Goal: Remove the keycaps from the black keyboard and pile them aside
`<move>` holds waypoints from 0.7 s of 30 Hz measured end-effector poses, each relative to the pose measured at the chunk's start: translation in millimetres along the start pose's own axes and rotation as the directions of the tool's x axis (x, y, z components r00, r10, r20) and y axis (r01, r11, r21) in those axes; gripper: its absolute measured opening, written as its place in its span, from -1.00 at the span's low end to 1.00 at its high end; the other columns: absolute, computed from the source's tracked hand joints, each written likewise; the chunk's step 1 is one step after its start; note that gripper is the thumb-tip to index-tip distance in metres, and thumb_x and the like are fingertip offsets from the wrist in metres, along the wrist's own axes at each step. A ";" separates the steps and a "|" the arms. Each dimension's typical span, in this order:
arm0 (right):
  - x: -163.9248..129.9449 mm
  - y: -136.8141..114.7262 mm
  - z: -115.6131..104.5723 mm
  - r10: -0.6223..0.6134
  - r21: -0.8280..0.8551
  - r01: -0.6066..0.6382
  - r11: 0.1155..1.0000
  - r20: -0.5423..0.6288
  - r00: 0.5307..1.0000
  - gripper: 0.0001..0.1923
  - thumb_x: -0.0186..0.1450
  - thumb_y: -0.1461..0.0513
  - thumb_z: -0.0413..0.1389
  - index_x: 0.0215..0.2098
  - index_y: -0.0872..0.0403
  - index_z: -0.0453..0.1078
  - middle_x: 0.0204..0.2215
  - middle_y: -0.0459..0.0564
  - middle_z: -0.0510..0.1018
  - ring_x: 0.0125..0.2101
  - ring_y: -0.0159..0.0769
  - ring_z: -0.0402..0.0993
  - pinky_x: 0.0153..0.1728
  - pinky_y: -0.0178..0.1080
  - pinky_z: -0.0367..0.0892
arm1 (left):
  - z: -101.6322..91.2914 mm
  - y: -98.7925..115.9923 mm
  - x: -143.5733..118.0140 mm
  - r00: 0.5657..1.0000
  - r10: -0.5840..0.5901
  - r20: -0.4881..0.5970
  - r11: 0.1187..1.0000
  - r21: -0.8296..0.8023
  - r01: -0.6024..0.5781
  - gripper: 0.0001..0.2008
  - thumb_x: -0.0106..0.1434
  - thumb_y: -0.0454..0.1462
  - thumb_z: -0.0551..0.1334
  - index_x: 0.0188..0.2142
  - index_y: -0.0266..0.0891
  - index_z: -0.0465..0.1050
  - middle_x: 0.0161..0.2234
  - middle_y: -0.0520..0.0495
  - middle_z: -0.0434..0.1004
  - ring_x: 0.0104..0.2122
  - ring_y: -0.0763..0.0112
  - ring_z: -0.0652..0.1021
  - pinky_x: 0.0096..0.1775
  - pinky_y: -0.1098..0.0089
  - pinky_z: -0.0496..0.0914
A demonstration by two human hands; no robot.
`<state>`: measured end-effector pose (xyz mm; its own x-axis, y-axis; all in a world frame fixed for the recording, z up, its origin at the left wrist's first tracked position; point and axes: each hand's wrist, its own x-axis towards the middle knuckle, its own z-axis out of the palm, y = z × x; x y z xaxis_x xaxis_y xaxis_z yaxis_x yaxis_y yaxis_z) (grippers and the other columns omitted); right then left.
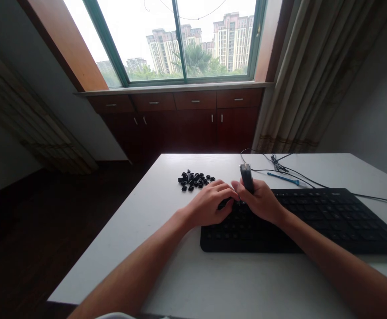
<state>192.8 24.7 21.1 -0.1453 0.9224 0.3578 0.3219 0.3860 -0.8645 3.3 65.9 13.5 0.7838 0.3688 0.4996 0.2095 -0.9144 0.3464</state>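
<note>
A black keyboard (326, 221) lies on the white table (166, 212), toward the right. My right hand (261, 201) rests over the keyboard's upper left corner and grips a dark upright tool (246, 176) with a metal tip on top. My left hand (213, 204) lies beside it at the keyboard's left end, fingers curled and touching a small black piece (224, 203), perhaps a keycap. A heap of several loose black keycaps (195, 180) sits on the table just beyond my left hand.
A black cable (279, 168) loops behind the keyboard and runs off to the right. A blue pen-like tool (283, 178) lies beside it. Beyond the table stand dark wooden cabinets (183, 119) under a window, with curtains (313, 79) at right.
</note>
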 end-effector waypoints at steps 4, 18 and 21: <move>-0.5 -1.8 -1.6 -0.008 0.029 0.007 1.000 0.024 1.000 -0.59 0.40 0.05 0.08 -0.53 0.07 0.23 -0.59 -0.16 0.25 -0.53 -0.39 0.14 -0.48 -0.29 0.15 | 0.0 -0.7 0.2 1.000 0.013 -0.008 1.000 -0.009 -0.013 -0.80 0.30 -0.39 0.13 -0.13 -0.21 0.46 -0.18 -0.10 0.58 -0.19 0.25 0.47 -0.07 0.23 0.44; 4.2 2.1 -6.0 0.125 0.104 -0.126 0.987 0.011 0.992 -0.52 0.42 0.00 0.06 -0.58 0.07 0.25 -0.68 -0.17 0.35 -0.71 -0.47 0.18 -0.63 -0.33 0.15 | 0.4 0.1 0.5 1.000 0.000 0.007 1.000 -0.015 0.000 -0.78 0.31 -0.39 0.13 -0.11 -0.20 0.48 -0.18 -0.10 0.60 -0.16 0.25 0.51 -0.04 0.21 0.44; 2.7 3.2 -6.4 0.110 0.061 -0.109 0.992 -0.010 0.994 -0.54 0.43 -0.01 0.05 -0.54 0.06 0.25 -0.66 -0.17 0.38 -0.70 -0.45 0.23 -0.61 -0.32 0.20 | 0.3 0.3 1.2 1.000 0.004 0.006 1.000 -0.015 -0.004 -0.78 0.31 -0.40 0.13 -0.10 -0.21 0.48 -0.18 -0.10 0.60 -0.17 0.25 0.52 -0.04 0.20 0.44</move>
<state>199.4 28.4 21.6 -0.0993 0.9594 0.2639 0.2783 0.2815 -0.9183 4.5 66.0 13.9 0.7884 0.3639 0.4959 0.1977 -0.9134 0.3559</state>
